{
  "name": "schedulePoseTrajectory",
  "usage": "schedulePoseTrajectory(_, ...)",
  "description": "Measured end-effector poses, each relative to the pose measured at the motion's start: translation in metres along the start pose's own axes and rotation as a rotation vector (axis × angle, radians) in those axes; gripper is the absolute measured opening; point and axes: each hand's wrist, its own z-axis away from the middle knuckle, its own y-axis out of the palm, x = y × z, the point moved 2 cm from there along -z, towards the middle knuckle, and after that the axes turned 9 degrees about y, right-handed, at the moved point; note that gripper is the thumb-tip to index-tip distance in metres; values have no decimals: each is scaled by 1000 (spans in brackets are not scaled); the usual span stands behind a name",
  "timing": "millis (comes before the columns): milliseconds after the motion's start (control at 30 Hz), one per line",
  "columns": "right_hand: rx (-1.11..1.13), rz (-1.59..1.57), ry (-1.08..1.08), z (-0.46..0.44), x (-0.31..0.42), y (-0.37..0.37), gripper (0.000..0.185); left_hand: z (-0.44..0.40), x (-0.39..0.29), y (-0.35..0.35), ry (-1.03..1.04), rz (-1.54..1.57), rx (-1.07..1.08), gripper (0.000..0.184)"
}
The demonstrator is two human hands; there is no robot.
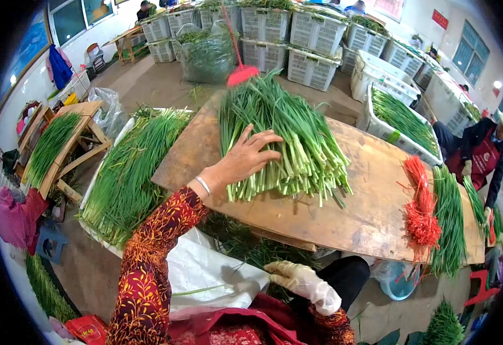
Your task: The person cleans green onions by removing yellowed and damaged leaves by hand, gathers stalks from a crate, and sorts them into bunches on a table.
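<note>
My left hand (245, 156), bare and with a bracelet at the wrist, lies on a large pile of garlic chives (297, 144). Its fingers are spread over the stalks, not wrapped round them. The pale cut ends face me; the green leaves point away, on the wooden board (332, 224). My right hand (303, 283), in a whitish glove, hovers low over my lap near the board's front edge. Its fingers extend leftward, slightly bent, with nothing visible in them. Red ties (419, 213) lie at the board's right, beside a narrow bundle of chives (448, 224).
A white crate (104, 221) heaped with chives stands left of the board. Another full crate (401, 123) is beyond its right end. Stacked crates (314, 49) line the back. A co-worker (484, 149) sits at right. A blue basin (398, 284) is under the board.
</note>
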Motion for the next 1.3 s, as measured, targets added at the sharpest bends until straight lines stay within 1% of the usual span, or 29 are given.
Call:
schedulePoseTrajectory(33,-77,-47,-100,4,0,-6,35,5,-3,-3,-90,69,-68,30)
schedulePoseTrajectory(67,-92,-61,-67,6,1,-11,34,14,-6,-8,-193,129,-134,34)
schedulePoseTrajectory(100,-71,-203,30,7,1,-13,30,26,-9,-12,-235,113,-120,34)
schedulePoseTrajectory(167,-121,-301,-80,3,5,-12,26,50,-14,-21,-442,309,-360,39)
schedulePoseTrajectory(200,-111,-385,-3,-5,3,-4,23,63,-13,-19,-535,386,-412,44)
schedulePoseTrajectory(233,-72,-378,-16,-11,5,5,23,73,-13,-12,-569,361,-408,44)
schedulePoseTrajectory(300,-38,-458,29,-24,11,20,23,98,-1,11,-810,540,-684,51)
schedulePoseTrajectory(333,-86,-329,-22,-27,18,21,19,102,5,16,-884,561,-648,63)
schedulePoseTrajectory(367,-108,-329,-12,-26,24,13,19,103,7,22,-867,580,-650,63)
schedulePoseTrajectory(433,-393,-411,-202,-14,40,-21,17,95,6,29,-1131,832,-646,72)
schedulePoseTrajectory(467,-581,-478,-253,-5,45,-43,18,98,16,44,-1120,835,-626,78)
schedulePoseTrajectory(500,-766,-536,-312,4,46,-68,19,88,14,38,-1139,839,-610,79)
schedulePoseTrajectory(567,-1098,-368,-166,13,36,-115,27,72,16,38,-1170,892,-653,79)
schedulePoseTrajectory(600,-1204,-314,-263,7,33,-134,33,64,18,41,-1150,909,-651,79)
schedulePoseTrajectory(667,-1313,-248,-365,-15,16,-168,39,53,21,45,-1117,927,-706,79)
schedulePoseTrajectory(700,-1240,-248,-236,-30,2,-185,44,51,23,47,-1106,933,-707,79)
schedulePoseTrajectory(767,-1082,-258,13,-64,-34,-213,57,51,26,54,-1176,839,-585,76)
schedulePoseTrajectory(800,-998,-267,133,-83,-55,-224,63,47,23,49,-1171,852,-598,74)
schedulePoseTrajectory(833,-851,-462,7,-107,-77,-231,67,48,26,54,-1161,851,-591,74)
schedulePoseTrajectory(900,-784,-592,20,-115,-66,-231,57,48,33,62,-1098,883,-613,71)
schedulePoseTrajectory(933,-630,-758,2,-122,-71,-233,54,47,31,62,-1079,903,-566,63)
schedulePoseTrajectory(967,-685,-720,-90,-131,-83,-232,63,42,30,63,-1073,910,-550,63)
schedulePoseTrajectory(1033,-411,-914,-93,-117,-56,-220,57,35,28,70,-1097,977,-583,56)
schedulePoseTrajectory(1067,-418,-919,-88,-109,-44,-215,57,35,31,79,-1097,993,-584,53)
schedulePoseTrajectory(1100,-491,-765,-152,-101,-32,-211,53,29,28,79,-1098,997,-579,53)
schedulePoseTrajectory(1167,-547,-606,-215,-91,-29,-208,48,15,19,74,-1095,1047,-623,55)
schedulePoseTrajectory(1200,-636,-372,-322,-85,-33,-207,45,14,23,80,-1114,963,-564,57)
schedulePoseTrajectory(1233,-674,-283,-383,-82,-35,-204,45,13,25,89,-1071,970,-616,60)
schedulePoseTrajectory(1300,-675,-246,-480,-75,-42,-197,46,11,28,98,-1043,963,-583,63)
